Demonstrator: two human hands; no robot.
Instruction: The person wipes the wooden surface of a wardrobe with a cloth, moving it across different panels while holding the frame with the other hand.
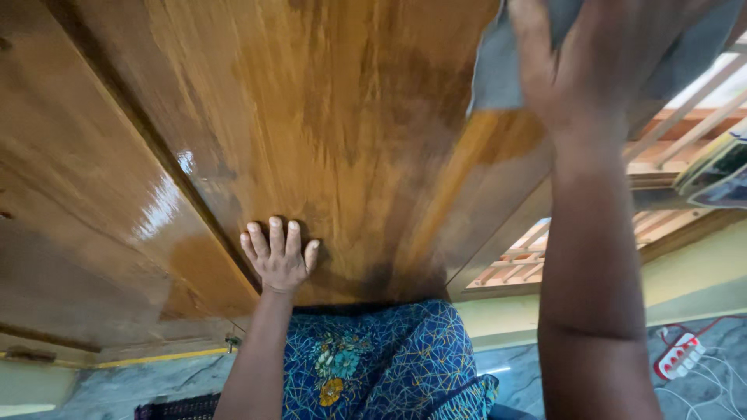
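Observation:
A glossy brown wooden panel [327, 132], like a door or cabinet face, fills most of the view. My left hand [278, 258] lies flat against its lower part, fingers spread, holding nothing. My right hand [599, 58] is raised at the top right and presses a grey cloth [498, 74] against the wood. Part of the cloth is hidden under the hand. Dark damp-looking streaks run down the panel below the cloth.
A second wooden panel [85, 210] adjoins on the left. A slatted wooden window frame [677, 132] stands at the right. A white power strip with red switches [678, 355] and its cables lie on the grey floor. My blue patterned garment [381, 362] is below.

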